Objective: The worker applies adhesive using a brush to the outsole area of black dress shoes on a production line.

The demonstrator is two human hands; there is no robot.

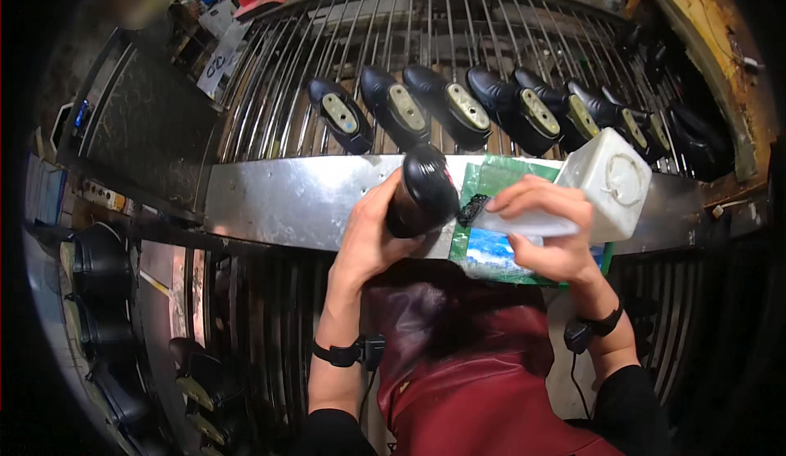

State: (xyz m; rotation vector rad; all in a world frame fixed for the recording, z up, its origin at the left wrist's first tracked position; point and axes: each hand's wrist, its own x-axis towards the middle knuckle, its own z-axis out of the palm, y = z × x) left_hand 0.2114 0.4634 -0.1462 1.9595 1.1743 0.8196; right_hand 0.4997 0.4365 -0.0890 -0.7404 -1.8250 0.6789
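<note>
A glossy black shoe (426, 186) is in my left hand (365, 231), the fingers wrapped round its side and its rounded toe toward the rack. My right hand (561, 223) is closed round the whitish handle of a brush (532, 224). The brush's dark, rough tip is close beside the shoe; whether the two touch, I cannot tell. Under my right hand lies a green sheet (501, 175) with a blue-and-white printed patch (491, 251). A white square plastic container (610, 182) stands just beyond that hand.
A metal ledge (278, 202) runs across in front of me. Behind it, several black shoes (393, 108) lie on a rack of metal rods (434, 22), pale plates upward. More dark shoes (102, 292) line the lower left. A wooden frame (708, 47) borders the right.
</note>
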